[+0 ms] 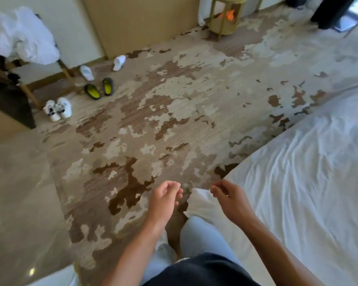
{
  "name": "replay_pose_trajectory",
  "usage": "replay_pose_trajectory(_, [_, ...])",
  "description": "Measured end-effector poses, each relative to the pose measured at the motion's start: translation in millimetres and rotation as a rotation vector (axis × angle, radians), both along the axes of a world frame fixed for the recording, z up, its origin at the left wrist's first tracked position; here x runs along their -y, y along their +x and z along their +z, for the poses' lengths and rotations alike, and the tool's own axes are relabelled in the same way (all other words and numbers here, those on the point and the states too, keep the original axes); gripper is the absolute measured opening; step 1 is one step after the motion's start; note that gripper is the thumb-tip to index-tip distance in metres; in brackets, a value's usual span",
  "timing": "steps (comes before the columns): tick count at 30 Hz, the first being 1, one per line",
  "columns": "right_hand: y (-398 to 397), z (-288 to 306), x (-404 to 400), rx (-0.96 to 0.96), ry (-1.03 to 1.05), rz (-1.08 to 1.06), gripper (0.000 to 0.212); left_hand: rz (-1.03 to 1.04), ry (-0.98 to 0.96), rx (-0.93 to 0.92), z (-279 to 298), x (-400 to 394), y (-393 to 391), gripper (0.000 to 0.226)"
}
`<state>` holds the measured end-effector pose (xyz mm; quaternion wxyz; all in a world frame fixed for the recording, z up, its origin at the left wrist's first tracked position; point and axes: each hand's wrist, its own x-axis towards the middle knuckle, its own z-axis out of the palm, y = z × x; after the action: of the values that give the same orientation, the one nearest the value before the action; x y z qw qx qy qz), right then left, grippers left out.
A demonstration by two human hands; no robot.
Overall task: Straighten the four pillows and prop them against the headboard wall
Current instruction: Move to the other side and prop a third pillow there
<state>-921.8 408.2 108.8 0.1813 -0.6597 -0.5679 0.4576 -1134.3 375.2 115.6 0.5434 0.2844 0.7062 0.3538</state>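
A: Pillows — none of the four clearly in view. Only candidate is one white puffy corner (201,205) showing between the two hands, just below the right one; can't tell if it's a pillow or bedding.

B: Hands?

A: Two, both bare. Left hand (165,198) hangs over the carpet (174,104), fingers loosely curled, holding nothing. Right hand (228,198) is close beside it, also loosely curled, fingertips near the corner of the bed; can't tell whether it touches the white corner under it. Nothing plainly gripped.

B: Bed?

A: One bed (308,172), right of the right hand, covered in a wrinkled white sheet. Its near corner sits just above the right hand.

B: Floor stuff, count it.

A: Far ahead and left of the left hand: two white slippers, one (86,72) nearer the wall, the other (119,62) apart from it to the right. Two dark shoes with yellow-green insoles (99,90), side by side. Two white sneakers (58,109), touching each other.

B: Anything else?

A: One heap of white linen (23,36) on a gold-legged stand, far upper left. One round gold side table (225,15) far ahead, something orange on its lower level. Below the hands, the person's light trousers and dark top.
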Motion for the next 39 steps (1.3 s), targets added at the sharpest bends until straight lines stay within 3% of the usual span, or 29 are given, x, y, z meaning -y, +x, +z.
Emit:
replay_pose_trajectory(7, [21.5, -19.3, -96.1, 0.037, -0.02, -0.345, 0.014, -0.324, 0.115, 0.109, 15.0, -216.4, 26.0, 0.018])
replay_pose_trajectory(12, [40.1, -39.6, -203.1, 0.02, -0.013, -0.512, 0.012, -0.493, 0.105, 0.087, 13.3, -362.2, 49.1, 0.018])
replay_pose_trajectory(24, [118.5, 1.5, -565.9, -0.078, 0.148, -0.632, 0.014, -0.591, 0.003, 0.02, -14.6, -669.1, 96.9, 0.022])
replay_pose_trajectory(30, [188.4, 5.5, -708.6, -0.002, 0.158, -0.766, 0.015, -0.75, 0.014, 0.047, -23.7, -846.3, 192.1, 0.018])
replay_pose_trajectory(39, [292.1, 0.3, -802.2, 0.079, 0.002, -1.176, 0.012, -1.189, 0.044, 0.142, 23.8, -1038.3, 406.8, 0.019])
